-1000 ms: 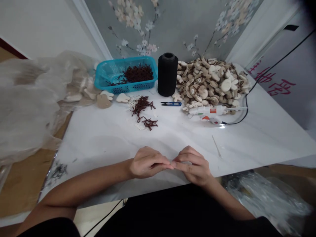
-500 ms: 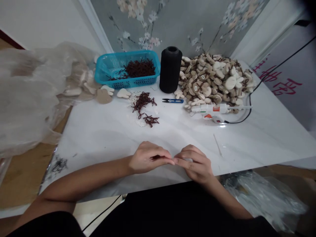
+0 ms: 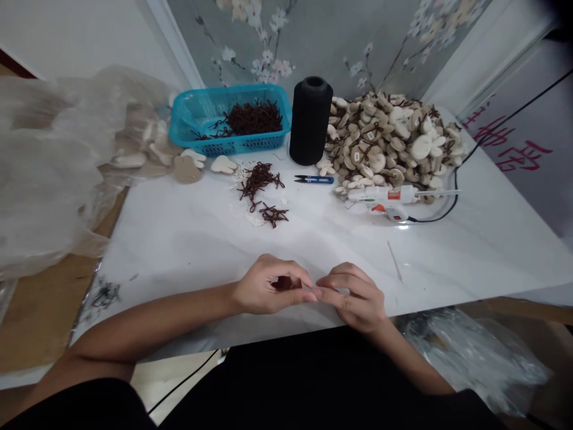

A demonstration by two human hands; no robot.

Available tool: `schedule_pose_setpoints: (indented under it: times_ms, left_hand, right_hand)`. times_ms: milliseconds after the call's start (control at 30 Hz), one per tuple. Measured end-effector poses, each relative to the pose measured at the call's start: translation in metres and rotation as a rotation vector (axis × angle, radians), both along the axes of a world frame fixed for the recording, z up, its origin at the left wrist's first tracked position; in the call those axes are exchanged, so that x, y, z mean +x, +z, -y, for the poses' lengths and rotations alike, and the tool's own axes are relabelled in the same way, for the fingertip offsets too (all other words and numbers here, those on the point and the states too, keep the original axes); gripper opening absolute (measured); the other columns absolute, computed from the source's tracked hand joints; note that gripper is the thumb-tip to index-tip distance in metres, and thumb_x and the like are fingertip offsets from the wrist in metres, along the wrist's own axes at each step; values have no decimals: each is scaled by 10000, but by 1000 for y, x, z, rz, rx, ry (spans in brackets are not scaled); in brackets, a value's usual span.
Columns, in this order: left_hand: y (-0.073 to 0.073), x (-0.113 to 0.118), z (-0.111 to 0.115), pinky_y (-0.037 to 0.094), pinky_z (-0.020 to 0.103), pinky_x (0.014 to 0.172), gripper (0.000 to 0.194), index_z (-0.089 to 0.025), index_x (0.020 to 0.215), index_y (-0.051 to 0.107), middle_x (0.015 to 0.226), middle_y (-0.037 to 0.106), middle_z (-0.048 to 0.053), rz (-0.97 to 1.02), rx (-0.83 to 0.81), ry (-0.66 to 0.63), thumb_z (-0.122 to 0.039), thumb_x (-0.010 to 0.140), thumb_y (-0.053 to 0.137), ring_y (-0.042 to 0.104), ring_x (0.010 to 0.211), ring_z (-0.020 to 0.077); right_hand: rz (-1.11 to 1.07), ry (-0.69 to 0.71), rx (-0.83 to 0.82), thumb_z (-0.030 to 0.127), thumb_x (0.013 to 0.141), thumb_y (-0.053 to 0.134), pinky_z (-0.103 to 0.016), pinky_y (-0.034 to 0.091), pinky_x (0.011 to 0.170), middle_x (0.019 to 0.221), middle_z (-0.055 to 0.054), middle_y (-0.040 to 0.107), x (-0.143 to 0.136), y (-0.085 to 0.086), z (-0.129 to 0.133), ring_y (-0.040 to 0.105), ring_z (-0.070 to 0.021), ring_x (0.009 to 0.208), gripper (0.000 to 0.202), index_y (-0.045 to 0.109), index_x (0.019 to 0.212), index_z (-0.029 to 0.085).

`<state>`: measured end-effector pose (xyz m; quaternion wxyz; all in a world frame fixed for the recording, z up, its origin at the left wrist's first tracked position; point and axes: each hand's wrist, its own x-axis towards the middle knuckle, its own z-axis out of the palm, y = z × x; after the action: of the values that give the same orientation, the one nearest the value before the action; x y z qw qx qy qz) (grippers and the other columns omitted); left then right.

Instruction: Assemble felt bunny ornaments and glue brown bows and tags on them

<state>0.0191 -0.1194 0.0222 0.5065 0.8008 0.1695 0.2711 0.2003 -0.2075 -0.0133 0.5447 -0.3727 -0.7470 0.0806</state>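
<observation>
Near the table's front edge, my left hand (image 3: pixel 275 285) and my right hand (image 3: pixel 353 295) meet fingertip to fingertip. Both are closed in a pinch; whatever sits between the fingertips is too small or hidden to make out. Beyond them on the white table lie dark brown cord bows (image 3: pixel 274 216) and a larger heap of them (image 3: pixel 258 181), partly over small white pieces (image 3: pixel 253 220). Blue-handled thread snips (image 3: pixel 314 179) rest behind, beside a tall black thread cone (image 3: pixel 310 122).
A blue basket (image 3: pixel 230 146) holds more brown bows. At the back right is a pile of beige and white padded shapes (image 3: pixel 394 143), with a corded glue gun (image 3: pixel 385 197) before it. A thin stick (image 3: pixel 395 263) lies right. Plastic bags (image 3: pixel 49 173) cover the left side.
My left fingers have parted slightly from the thumb, widening the gap inside that hand. The right hand has hardly moved. The view has shifted a little.
</observation>
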Motion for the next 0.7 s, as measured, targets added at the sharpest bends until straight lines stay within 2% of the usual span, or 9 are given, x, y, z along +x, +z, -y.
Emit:
schedule_pose_setpoints:
  times_ms: [100,167,333,500,700]
  left_hand:
    - [6,1,-2,298,155,372,190,-112,753,663,473,536,-27,-90,-181,-122,-284,814,608,367,385,33]
    - [9,1,-4,301,157,383,236,-107,752,660,469,527,-23,-171,-290,-183,-299,845,561,387,399,40]
    - [12,-2,-7,314,163,420,279,-103,785,636,514,538,-18,-243,-525,-245,-340,873,517,425,436,46]
    - [13,-1,-5,300,155,424,240,-111,752,594,494,501,-41,-230,-560,-235,-296,876,506,419,431,39]
    - [14,-1,-1,238,149,366,220,-127,732,554,457,477,-68,-284,-641,-181,-291,868,500,336,351,22]
  right_hand:
    - [13,-9,13,91,873,482,-293,524,597,838,-58,672,0,1,-1,574,-160,784,379,615,1192,246]
    - [24,-20,9,100,881,473,-291,522,599,830,-53,672,0,2,-1,576,-157,781,372,617,1188,253]
    - [32,-23,3,105,886,468,-290,519,613,836,-49,672,0,2,-1,575,-154,782,384,600,1212,260]
    - [37,-22,-17,96,889,447,-297,521,621,862,-47,670,1,-2,0,572,-153,785,402,593,1220,272]
    - [40,-2,-37,31,842,493,-309,524,643,888,-53,660,3,-6,1,563,-160,814,455,589,1226,255]
